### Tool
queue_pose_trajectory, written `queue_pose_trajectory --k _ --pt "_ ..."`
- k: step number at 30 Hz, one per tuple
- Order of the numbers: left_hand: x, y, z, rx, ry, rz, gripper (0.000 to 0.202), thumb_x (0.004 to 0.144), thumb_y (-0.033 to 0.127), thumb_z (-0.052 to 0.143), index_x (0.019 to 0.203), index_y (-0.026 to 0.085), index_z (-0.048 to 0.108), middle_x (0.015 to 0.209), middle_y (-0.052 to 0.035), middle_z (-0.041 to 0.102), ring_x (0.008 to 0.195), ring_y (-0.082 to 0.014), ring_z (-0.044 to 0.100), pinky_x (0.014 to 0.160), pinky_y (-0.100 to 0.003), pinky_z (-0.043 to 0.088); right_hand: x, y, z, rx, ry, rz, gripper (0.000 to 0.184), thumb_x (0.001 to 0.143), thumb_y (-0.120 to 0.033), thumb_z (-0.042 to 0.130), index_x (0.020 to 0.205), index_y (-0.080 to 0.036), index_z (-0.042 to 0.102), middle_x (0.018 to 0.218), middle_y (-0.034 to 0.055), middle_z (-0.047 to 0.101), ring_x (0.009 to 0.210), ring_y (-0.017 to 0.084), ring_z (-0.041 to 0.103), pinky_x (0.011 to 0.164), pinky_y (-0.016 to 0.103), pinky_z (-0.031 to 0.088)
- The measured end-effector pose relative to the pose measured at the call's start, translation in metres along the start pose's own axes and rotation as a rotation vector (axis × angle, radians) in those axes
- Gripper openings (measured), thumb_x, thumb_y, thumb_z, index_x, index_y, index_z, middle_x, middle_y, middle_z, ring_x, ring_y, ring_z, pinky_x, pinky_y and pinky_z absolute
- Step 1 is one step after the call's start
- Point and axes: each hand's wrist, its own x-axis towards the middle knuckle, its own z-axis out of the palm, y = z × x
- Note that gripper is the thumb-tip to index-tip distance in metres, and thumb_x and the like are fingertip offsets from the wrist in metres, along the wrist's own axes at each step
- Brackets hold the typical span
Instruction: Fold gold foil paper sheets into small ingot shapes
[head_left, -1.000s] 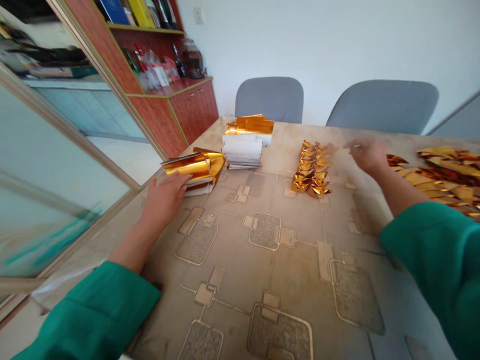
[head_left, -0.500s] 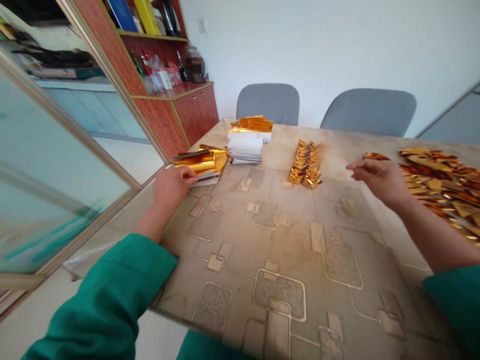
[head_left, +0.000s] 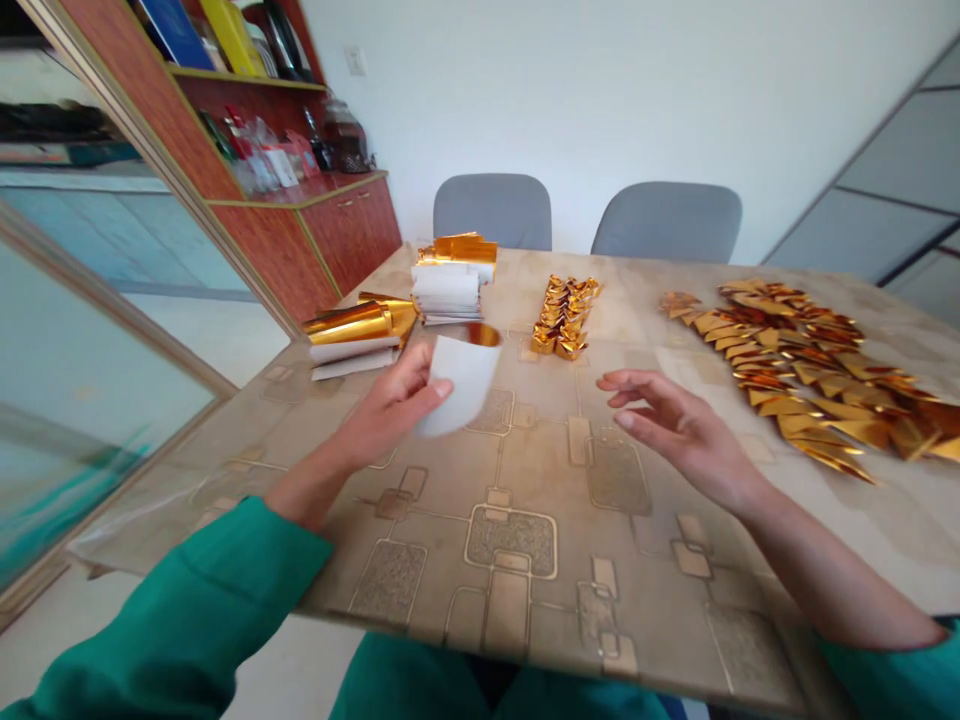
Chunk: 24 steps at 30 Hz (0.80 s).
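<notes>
My left hand [head_left: 386,408] holds a curled sheet of white-backed gold foil paper [head_left: 461,385] above the table, its gold side showing at the top edge. Behind it stands a stack of white and gold paper sheets [head_left: 448,285], and to its left lies a pile of curled gold foil sheets [head_left: 358,327]. My right hand [head_left: 679,425] hovers open over the table, holding nothing. It is nearest to a row of folded gold foil ingots [head_left: 562,316] and a broad spread of folded gold pieces [head_left: 787,365].
The table has a beige patterned cover [head_left: 540,470]. Two grey chairs [head_left: 491,212] stand at the far side, against a white wall. A red wooden cabinet [head_left: 349,235] with bottles stands beyond the left corner, and a glass panel [head_left: 90,400] stands at left.
My left hand has lifted a foil sheet off the pile. My right hand has moved back toward me and spread its fingers. The view has turned left, showing more of the gold spread.
</notes>
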Motion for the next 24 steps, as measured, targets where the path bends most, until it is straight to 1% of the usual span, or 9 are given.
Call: queue_pose_trajectory --k 3,6,8,11,13,17,19,22,24 --pt "-0.002 0.016 0.045 -0.499 -0.223 -0.243 0.043 0.083 0.041 0.060 0.119 0.019 0.054 0.089 -0.0049 0.067 0.068 -0.0169 0.062 0.057 -0.027 0.047 -0.005 -0.004 0.010 0.250 -0.169 0.095 0.057 0.086 -0.051 0.066 0.137 -0.032 0.048 0.140 0.0092 0.056 0.123 0.026 0.055 0.099 0.045 0.048" --pt "0.005 0.020 0.074 -0.675 -0.248 -0.290 0.040 0.078 0.038 0.066 0.112 0.017 0.057 0.090 -0.0054 0.068 0.079 -0.0195 0.065 0.069 -0.029 0.052 -0.011 -0.005 0.017 0.521 -0.276 0.242 0.064 0.088 -0.061 0.056 0.144 -0.031 0.043 0.135 0.0107 0.061 0.119 0.029 0.060 0.095 0.047 0.051" --pt "0.011 0.013 0.085 -0.616 -0.156 -0.297 0.034 0.081 0.037 0.066 0.107 0.018 0.054 0.088 -0.0034 0.068 0.076 -0.0167 0.064 0.065 -0.026 0.050 -0.014 -0.003 0.020 0.568 -0.208 0.305 0.067 0.084 -0.064 0.060 0.139 -0.026 0.049 0.124 0.0124 0.066 0.107 0.029 0.065 0.086 0.043 0.055" --pt "0.012 -0.004 0.090 -0.403 -0.146 -0.327 0.034 0.083 0.042 0.066 0.101 0.019 0.047 0.085 -0.0025 0.067 0.070 -0.0168 0.065 0.058 -0.024 0.048 -0.012 0.007 0.024 0.406 -0.024 0.329 0.077 0.071 -0.046 0.081 0.137 -0.025 0.047 0.105 0.0057 0.070 0.087 0.021 0.066 0.073 0.033 0.056" --pt "0.009 -0.012 0.091 -0.338 -0.171 -0.335 0.039 0.082 0.040 0.067 0.107 0.021 0.044 0.088 -0.0032 0.069 0.072 -0.0187 0.067 0.058 -0.025 0.049 -0.010 0.016 0.026 0.317 0.020 0.351 0.081 0.068 -0.038 0.084 0.138 -0.024 0.044 0.091 0.0008 0.069 0.076 0.018 0.064 0.065 0.029 0.054" --pt "0.001 -0.015 0.093 -0.310 -0.197 -0.321 0.060 0.079 0.028 0.070 0.129 0.025 0.038 0.108 -0.0063 0.069 0.077 -0.0182 0.070 0.062 -0.025 0.051 -0.009 0.025 0.027 0.265 0.028 0.419 0.077 0.070 -0.037 0.081 0.136 -0.024 0.045 0.088 -0.0002 0.069 0.072 0.017 0.064 0.061 0.029 0.054" --pt "-0.001 -0.015 0.094 -0.331 -0.230 -0.320 0.063 0.078 0.025 0.070 0.133 0.025 0.039 0.111 -0.0070 0.069 0.083 -0.0199 0.071 0.065 -0.027 0.053 -0.009 0.023 0.027 0.253 0.037 0.428 0.073 0.070 -0.038 0.081 0.134 -0.024 0.047 0.086 -0.0002 0.069 0.069 0.017 0.064 0.058 0.028 0.053" --pt "0.001 -0.017 0.091 -0.194 -0.239 -0.257 0.047 0.082 0.024 0.063 0.127 0.022 0.052 0.108 -0.0073 0.071 0.086 -0.0206 0.069 0.069 -0.029 0.053 -0.010 0.016 0.020 0.324 -0.002 0.422 0.067 0.079 -0.043 0.073 0.136 -0.023 0.045 0.068 -0.0038 0.064 0.051 0.014 0.058 0.050 0.027 0.050" --pt "0.005 -0.019 0.085 -0.032 -0.228 -0.181 0.036 0.083 0.025 0.060 0.119 0.019 0.061 0.108 -0.0075 0.071 0.089 -0.0215 0.068 0.074 -0.032 0.052 -0.010 0.011 0.013 0.415 -0.100 0.367 0.059 0.089 -0.044 0.060 0.141 -0.023 0.041 0.060 -0.0047 0.062 0.046 0.014 0.057 0.051 0.029 0.050"
